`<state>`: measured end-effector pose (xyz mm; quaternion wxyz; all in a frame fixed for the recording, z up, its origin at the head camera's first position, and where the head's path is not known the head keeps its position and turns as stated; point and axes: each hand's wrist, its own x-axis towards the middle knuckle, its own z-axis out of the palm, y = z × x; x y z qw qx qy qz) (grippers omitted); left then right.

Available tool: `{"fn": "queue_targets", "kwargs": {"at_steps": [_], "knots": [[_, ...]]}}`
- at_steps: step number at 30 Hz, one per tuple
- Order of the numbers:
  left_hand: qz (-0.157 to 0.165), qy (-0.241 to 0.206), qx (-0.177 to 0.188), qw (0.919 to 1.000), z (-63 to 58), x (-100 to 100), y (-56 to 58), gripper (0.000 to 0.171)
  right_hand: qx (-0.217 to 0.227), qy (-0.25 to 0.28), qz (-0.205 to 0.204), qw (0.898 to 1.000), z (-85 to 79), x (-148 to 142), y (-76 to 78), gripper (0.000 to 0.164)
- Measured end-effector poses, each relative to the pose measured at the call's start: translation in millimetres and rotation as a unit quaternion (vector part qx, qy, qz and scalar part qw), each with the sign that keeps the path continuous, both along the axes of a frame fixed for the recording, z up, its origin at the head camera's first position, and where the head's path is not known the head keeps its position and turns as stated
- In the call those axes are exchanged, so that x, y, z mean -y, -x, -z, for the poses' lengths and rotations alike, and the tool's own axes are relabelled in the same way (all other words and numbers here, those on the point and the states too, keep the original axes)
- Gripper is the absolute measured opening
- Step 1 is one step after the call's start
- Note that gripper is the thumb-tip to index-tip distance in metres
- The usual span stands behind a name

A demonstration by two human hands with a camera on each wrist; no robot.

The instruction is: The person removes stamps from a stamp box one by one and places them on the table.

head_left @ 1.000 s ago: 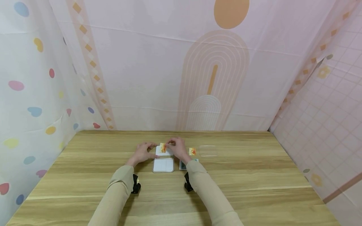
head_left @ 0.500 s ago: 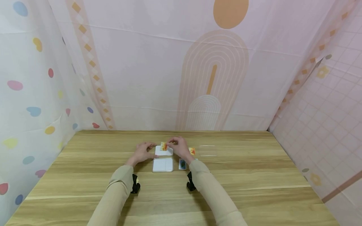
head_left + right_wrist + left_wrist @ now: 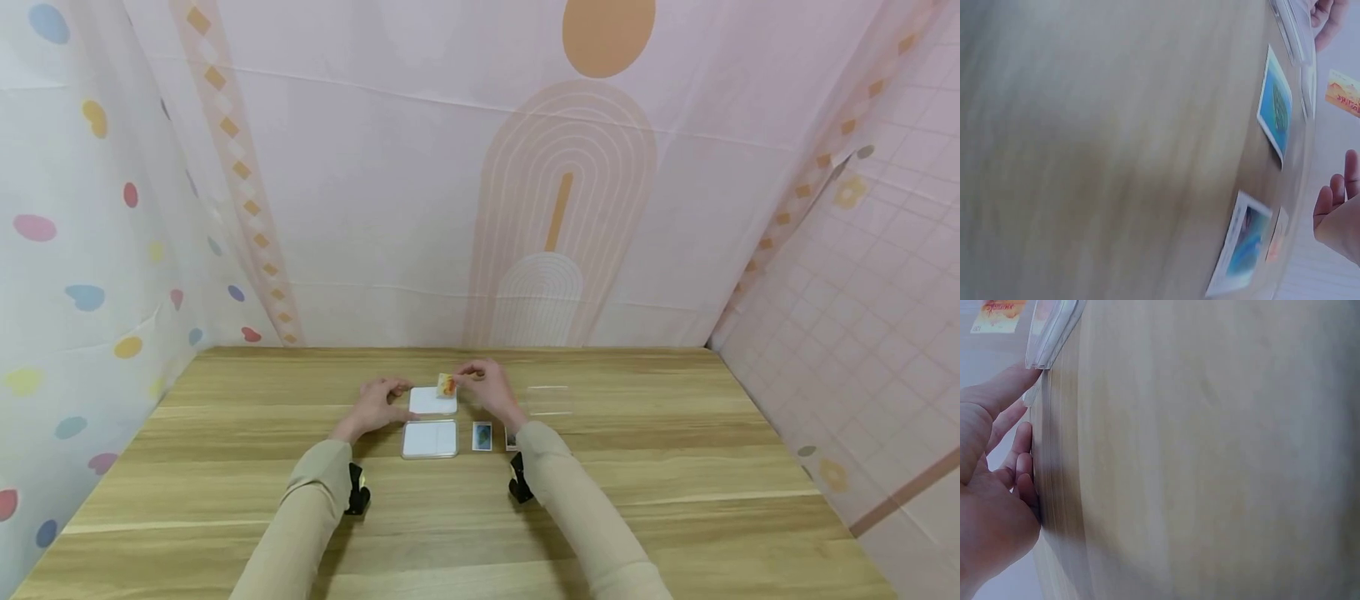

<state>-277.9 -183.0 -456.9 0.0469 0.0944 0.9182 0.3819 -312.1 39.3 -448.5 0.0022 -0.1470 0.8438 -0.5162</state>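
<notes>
My right hand [image 3: 491, 390] pinches a small orange stamp [image 3: 446, 385] at its right edge. The stamp is tilted over the right end of the far clear case with a white insert [image 3: 431, 402]. Around that case's left end my left hand [image 3: 375, 404] holds on, thumb at the near corner and fingers at the far side. In the left wrist view, a finger [image 3: 1007, 387] touches the case's corner. A second clear case [image 3: 430, 439] with a white insert lies just nearer. In the right wrist view, the orange stamp [image 3: 1344, 94] hangs beyond my right fingers.
Right of the near case lies a blue-green stamp [image 3: 482, 436]. Another stamp [image 3: 511, 440] is partly covered by my right wrist. A transparent piece [image 3: 550, 400] lies farther right. Low in the right wrist view, a pale orange stamp [image 3: 1276, 234] lies behind the blue one [image 3: 1241, 247].
My right hand has drawn the orange stamp rightward and slightly away, from the far case's middle to its right end. It now covers the other orange stamp. My left hand keeps its place.
</notes>
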Motion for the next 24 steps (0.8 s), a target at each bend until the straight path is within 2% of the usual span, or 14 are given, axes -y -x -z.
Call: {"fn": "queue_targets", "kwargs": {"at_steps": [15,21,24], "knots": [[0.005,-0.008,-0.003,0.9999,0.2,1,0.0,0.060,0.009,-0.040,0.005,0.999,-2.5,-31,4.3,0.017],[0.005,-0.008,-0.002,1.0000,0.3,1,-0.2,0.061,-0.021,-0.075,-0.001,0.997,-0.1,-42,5.9,0.016],[0.005,-0.007,-0.003,1.0000,-0.1,1,-0.3,0.061,-0.018,-0.085,0.000,0.996,1.5,-45,6.3,0.015]]}}
